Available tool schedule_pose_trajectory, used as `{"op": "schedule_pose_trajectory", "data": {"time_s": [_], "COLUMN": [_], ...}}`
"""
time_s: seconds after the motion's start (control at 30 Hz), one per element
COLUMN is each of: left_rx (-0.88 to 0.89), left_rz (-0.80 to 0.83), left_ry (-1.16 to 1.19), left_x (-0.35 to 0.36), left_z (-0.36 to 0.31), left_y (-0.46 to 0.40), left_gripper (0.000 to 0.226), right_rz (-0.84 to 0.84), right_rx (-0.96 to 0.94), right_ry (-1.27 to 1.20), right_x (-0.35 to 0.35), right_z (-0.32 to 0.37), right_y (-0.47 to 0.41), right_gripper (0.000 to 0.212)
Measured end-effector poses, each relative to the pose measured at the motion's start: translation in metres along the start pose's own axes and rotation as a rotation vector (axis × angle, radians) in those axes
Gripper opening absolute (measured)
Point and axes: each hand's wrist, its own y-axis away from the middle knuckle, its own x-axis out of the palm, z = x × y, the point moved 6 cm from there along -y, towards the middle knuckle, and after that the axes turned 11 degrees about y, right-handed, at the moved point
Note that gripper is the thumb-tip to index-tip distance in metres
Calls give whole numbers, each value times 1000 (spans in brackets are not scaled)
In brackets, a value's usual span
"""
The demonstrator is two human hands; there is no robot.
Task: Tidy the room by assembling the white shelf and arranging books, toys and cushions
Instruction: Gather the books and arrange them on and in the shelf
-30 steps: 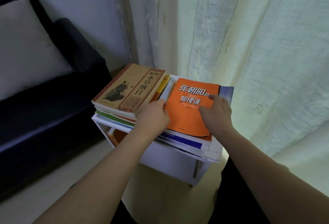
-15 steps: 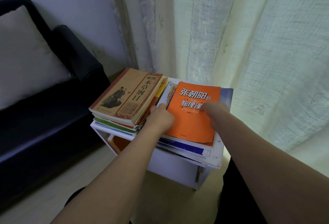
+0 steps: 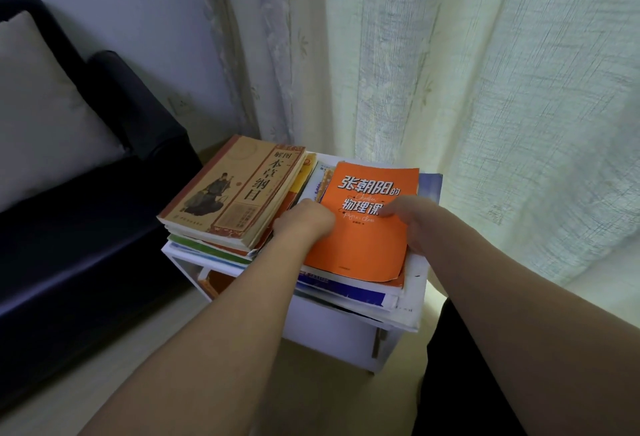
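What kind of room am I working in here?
Most likely a home living room: a dark sofa with a pale cushion, floor-length curtains, and a small white shelf stacked with books.

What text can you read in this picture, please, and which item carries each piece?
"张朝阳的物理课": large white title on the orange book, last character partly covered by the right hand.
"解图 本草纲目": vertical title on the tan book.
Cursive line on the orange cover, small print on both covers, spines below: too small or blurred to read.
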Motion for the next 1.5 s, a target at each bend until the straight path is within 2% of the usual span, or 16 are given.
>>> {"op": "schedule_pose_trajectory", "data": {"time_s": [0.2, 0.37, 0.47, 0.57, 0.7, 0.77, 0.83, 0.93, 0.97, 1.07, 1.1, 1.13, 1.23, 1.33, 1.4, 1.5], "left_rx": [-6, 145, 157, 37, -46, -64, -85, -90, -107, -79, -51, -15, 19, 39, 80, 258], "left_rz": [9, -17, 36, 88, 146, 200, 220, 155, 167, 252, 251, 245, 235, 186, 102, 102], "left_ry": [6, -96, -5, 304, 670, 769, 775, 723, 711, 777, 777, 773, 850, 818, 843, 746], "left_x": [-2, 8, 11, 8, 17, 21, 27, 51, 48, 21, 17, 10, -8, -34, -63, -112], "left_z": [0, -13, -16, -16, -14, -14, -12, 5, 3, -14, -14, -12, -4, 18, 35, 59], "left_y": [-2, 7, 8, 9, 9, 12, 7, -45, -34, 25, 31, 34, 39, 39, 40, 56], "left_gripper": [39, 46, 29, 13, 18, 9, 16, 55, 54, 13, 19, 20, 15, 44, 63, 41], "right_rz": [-162, -444, -406, -373, -428, -455, -464, -442, -420, -397, -405, -406, -415, -480, -465, -409], "right_rx": [12, -20, -47, -41, -18, 4, 12, -67, -119, -220, -236, -285, -390, -504, -550, -698], "right_ry": [2, 312, 331, 337, 294, 240, 201, 155, 144, 114, 171, 255, 489, 625, 581, 410], "right_x": [-4, -16, -17, -21, -29, -32, -33, -33, -32, -33, -34, -33, -21, -4, 8, 38], "right_z": [-7, -5, -5, -4, -9, -10, -10, -3, 0, 10, 14, 22, 45, 69, 76, 77], "right_y": [-9, 6, 4, 6, 9, 12, 15, 20, 20, 32, 39, 46, 69, 83, 91, 107], "right_gripper": [37, 57, 54, 48, 43, 44, 44, 43, 43, 29, 19, 22, 60, 62, 69, 78]}}
